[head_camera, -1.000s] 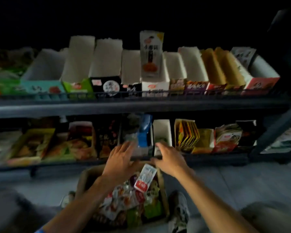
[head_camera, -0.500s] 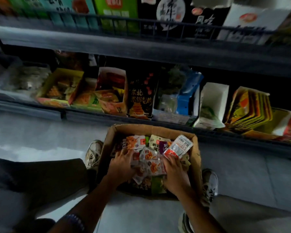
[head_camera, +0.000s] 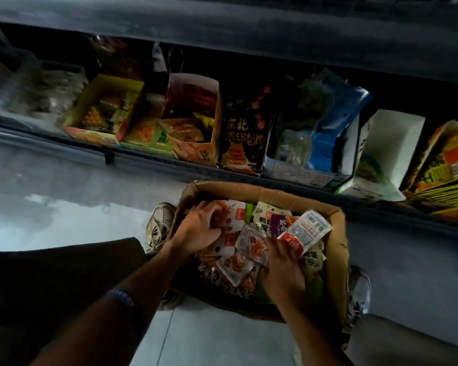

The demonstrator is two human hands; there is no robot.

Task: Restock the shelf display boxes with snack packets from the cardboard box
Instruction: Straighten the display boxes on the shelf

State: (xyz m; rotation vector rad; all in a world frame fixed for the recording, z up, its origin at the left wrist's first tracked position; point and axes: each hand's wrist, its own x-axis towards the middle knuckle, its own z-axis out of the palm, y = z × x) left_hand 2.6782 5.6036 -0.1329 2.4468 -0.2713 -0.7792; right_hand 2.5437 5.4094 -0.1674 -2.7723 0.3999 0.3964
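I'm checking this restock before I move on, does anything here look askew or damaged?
Mostly the brown cardboard box on the floor: its right wall bows outward and its rim is creased. On the shelf, the tall white display box leans left, out of line with its neighbours. The packets look intact, though the picture is dim.

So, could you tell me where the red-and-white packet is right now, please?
In the head view, the red-and-white packet is lower right of centre, held by the right hand over the right side of the cardboard box, above the other packets.
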